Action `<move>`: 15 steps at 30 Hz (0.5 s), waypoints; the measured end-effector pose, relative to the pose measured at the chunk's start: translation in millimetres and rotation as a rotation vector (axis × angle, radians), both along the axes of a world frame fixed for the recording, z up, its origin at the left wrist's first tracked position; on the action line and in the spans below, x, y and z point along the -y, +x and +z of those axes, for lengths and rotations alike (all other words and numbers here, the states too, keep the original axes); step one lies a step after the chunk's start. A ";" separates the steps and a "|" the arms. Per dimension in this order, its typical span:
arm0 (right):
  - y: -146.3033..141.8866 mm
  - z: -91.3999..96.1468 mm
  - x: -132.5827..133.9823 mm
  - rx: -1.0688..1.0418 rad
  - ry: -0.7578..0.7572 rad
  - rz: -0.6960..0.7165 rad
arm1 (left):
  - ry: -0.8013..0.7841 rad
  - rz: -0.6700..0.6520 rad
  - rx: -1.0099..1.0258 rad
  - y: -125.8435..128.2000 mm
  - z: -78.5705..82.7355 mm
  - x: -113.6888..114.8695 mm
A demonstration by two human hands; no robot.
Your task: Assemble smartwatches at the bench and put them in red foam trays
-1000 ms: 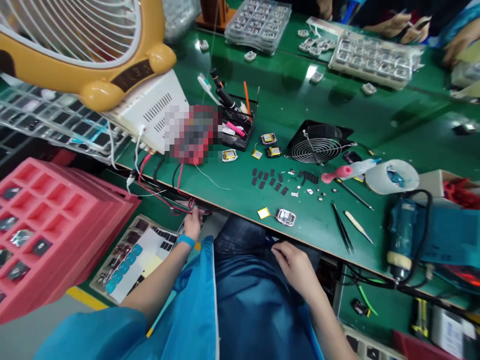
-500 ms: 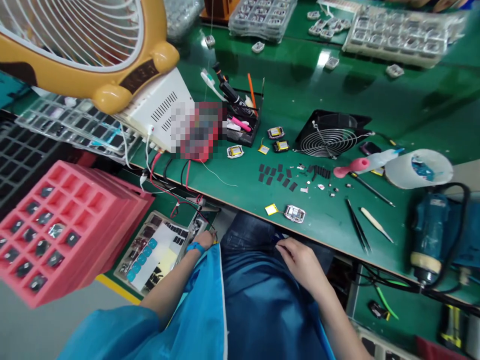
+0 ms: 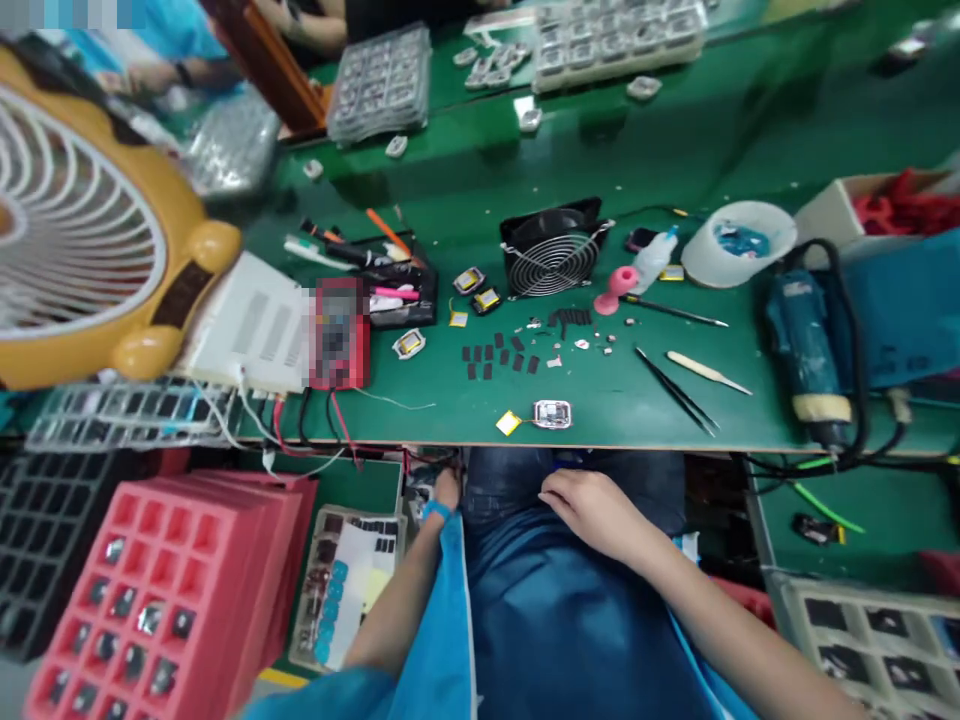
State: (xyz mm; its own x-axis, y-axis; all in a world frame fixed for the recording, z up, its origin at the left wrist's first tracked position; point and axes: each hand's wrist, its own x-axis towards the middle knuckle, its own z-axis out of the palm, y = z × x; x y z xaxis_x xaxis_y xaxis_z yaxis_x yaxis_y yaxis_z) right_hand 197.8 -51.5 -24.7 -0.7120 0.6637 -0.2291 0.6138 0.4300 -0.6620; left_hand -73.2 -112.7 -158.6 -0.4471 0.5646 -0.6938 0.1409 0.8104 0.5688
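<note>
My left hand [image 3: 448, 488], with a blue wristband [image 3: 437, 510], reaches below the table's front edge beside an open drawer. Its fingers are mostly hidden, so any hold cannot be made out. On my lap rests my right hand [image 3: 592, 503], loosely bent, with nothing visible in it. Just beyond it, near the table edge, lies a small watch-like device with its inside exposed [image 3: 552, 414]. A wire joins it to a yellow battery [image 3: 509, 422]. Black pads [image 3: 517, 352] lie in rows behind, with black tweezers [image 3: 677, 390] to the right.
A yellow fan [image 3: 176, 290], a red multimeter [image 3: 340, 335] and a tool box [image 3: 405, 295] stand left. A black cooling fan [image 3: 555, 255] sits mid-table. At right are a white tub [image 3: 739, 245] and a teal power tool [image 3: 808, 345]. Pink foam trays [image 3: 161, 570] stand lower left.
The view has turned and shifted right, so the table items appear further left. My right hand stays on the lap; my left hand stays below the table edge. The device and battery have not visibly moved.
</note>
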 end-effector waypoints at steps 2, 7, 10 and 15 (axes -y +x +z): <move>-11.3 2.8 0.9 0.000 -0.025 0.030 | 0.027 0.000 0.036 6.7 11.5 12.5; -63.3 5.5 0.6 -0.163 -0.129 0.218 | 0.148 0.012 0.292 21.4 71.0 57.1; -90.3 -1.9 4.3 -0.335 -0.213 0.459 | 0.205 0.005 0.448 27.2 119.7 72.7; -102.3 -15.3 6.3 -0.401 -0.191 0.546 | 0.367 0.125 0.538 -5.8 196.1 80.4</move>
State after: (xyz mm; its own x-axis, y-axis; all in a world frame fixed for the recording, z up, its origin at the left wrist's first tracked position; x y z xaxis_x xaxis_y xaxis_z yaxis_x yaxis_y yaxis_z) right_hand 95.5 -57.7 -40.0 -0.9859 0.1614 0.0442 0.0357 0.4609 -0.8867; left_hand -79.0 -193.1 37.4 -0.1698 0.7729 -0.6114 -0.3225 0.5427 0.7756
